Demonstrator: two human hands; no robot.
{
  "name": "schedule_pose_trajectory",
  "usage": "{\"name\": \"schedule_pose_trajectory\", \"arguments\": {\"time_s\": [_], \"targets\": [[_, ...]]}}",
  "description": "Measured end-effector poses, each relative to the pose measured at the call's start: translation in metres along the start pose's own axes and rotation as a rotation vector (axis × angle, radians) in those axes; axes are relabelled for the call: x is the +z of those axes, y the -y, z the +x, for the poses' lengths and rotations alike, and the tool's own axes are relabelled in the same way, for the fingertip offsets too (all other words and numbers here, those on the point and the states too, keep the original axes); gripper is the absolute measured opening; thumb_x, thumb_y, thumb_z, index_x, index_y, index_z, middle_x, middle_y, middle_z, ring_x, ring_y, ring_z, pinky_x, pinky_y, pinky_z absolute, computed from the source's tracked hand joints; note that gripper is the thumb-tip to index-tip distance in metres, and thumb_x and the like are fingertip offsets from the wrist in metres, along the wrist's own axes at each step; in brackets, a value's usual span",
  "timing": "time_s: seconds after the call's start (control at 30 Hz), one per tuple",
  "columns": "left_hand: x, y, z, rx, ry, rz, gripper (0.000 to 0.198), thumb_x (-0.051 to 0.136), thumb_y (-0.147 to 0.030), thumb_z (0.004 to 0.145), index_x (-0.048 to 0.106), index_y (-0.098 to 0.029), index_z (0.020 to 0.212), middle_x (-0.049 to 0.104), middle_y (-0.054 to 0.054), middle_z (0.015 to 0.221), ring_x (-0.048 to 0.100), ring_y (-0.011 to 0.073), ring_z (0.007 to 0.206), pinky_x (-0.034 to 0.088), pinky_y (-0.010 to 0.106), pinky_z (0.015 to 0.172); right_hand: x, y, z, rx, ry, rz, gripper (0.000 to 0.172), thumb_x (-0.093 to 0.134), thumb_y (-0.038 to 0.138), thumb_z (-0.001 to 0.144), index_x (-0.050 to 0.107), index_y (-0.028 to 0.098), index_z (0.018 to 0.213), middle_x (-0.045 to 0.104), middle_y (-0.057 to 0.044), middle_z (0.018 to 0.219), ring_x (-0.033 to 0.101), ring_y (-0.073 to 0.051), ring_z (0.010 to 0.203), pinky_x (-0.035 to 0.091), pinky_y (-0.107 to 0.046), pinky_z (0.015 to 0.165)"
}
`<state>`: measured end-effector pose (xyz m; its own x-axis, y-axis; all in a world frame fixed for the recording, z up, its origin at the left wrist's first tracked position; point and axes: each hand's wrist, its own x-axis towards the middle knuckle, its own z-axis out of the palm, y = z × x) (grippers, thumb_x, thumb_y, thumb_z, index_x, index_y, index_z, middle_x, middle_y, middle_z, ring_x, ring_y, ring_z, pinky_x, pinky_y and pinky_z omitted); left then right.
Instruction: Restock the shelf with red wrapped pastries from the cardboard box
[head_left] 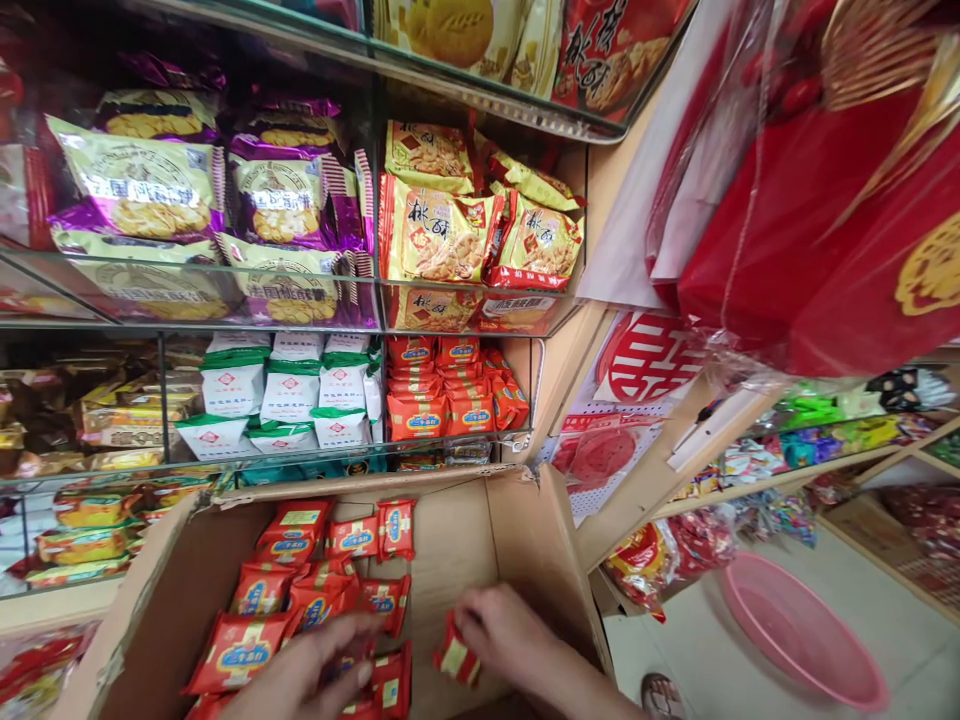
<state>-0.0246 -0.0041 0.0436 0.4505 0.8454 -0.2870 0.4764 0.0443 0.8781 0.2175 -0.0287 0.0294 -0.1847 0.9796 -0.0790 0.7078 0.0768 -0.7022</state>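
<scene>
A cardboard box (450,560) stands in front of me with several small red snack packets (289,535) inside, mostly heaped on its left side. My right hand (506,632) pinches one red snack packet (457,655) above the bare right part of the box floor. Over the heap, my left hand (319,655) has its thumb and fingers apart, with red packets just under and behind them. Part of the heap is hidden by that hand. Matching red packets (439,395) are stacked in a shelf compartment right behind the box.
Glass-fronted shelves hold white-and-green packets (285,390), purple-and-cream cookie packs (142,185) and yellow-red packs (442,235). Red bags in clear plastic (810,220) hang at upper right. A pink basin (806,630) and a sandaled foot (661,695) are on the floor.
</scene>
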Motion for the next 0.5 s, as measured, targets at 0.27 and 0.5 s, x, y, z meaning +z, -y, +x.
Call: {"name": "schedule_pose_trajectory", "arguments": {"time_s": [0.27,0.5], "targets": [[0.023,-0.063,0.022,-0.110,-0.049,-0.671,0.050,0.071,-0.044,0.064,0.055,-0.025,0.107,0.071,0.002,0.095,0.065,0.0154,0.083,0.053,0.024,0.070,-0.029,0.041,0.009,0.153,-0.284,0.957,0.027,0.050,0.042,0.081,0.062,0.018,0.081,0.063,0.000,0.071,0.055,-0.013,0.063,0.044,-0.023,0.061],[0.024,-0.073,0.019,-0.001,-0.237,-0.667,0.035,0.079,-0.037,0.051,0.062,-0.019,0.076,0.063,-0.007,0.059,0.057,0.0082,0.056,0.047,0.017,0.056,-0.015,0.041,0.002,-0.004,-0.517,0.636,0.026,0.048,0.038,0.084,0.062,0.017,0.089,0.066,-0.005,0.083,0.059,-0.015,0.075,0.047,-0.024,0.067]]}}
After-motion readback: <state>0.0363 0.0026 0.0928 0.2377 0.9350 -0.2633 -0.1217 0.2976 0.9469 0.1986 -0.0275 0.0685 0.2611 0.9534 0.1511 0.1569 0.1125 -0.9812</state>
